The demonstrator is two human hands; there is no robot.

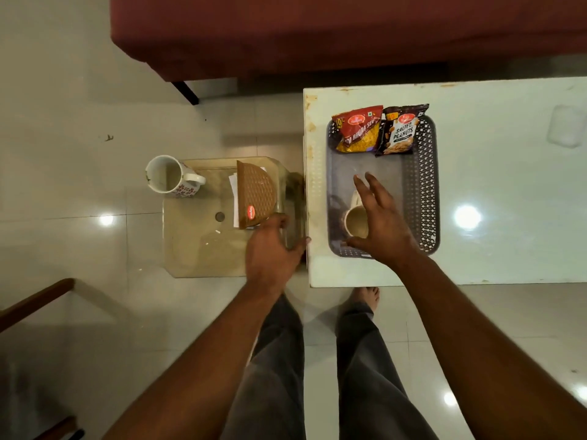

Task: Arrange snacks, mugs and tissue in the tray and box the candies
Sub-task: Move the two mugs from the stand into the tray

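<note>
A grey perforated tray lies on the white table. At its far end lean a red snack packet and a dark salted peanuts packet. A cream mug stands at the tray's near end. My right hand hovers over that mug with fingers spread, not gripping it. My left hand is over the low beige stool, its fingertips near a brown tissue holder with white tissue in it. A white mug with red flowers stands at the stool's far left corner.
A dark red sofa runs along the far side. A clear lidded box sits at the table's far right. My legs and a bare foot are on the glossy tiled floor. A wooden chair arm shows at lower left.
</note>
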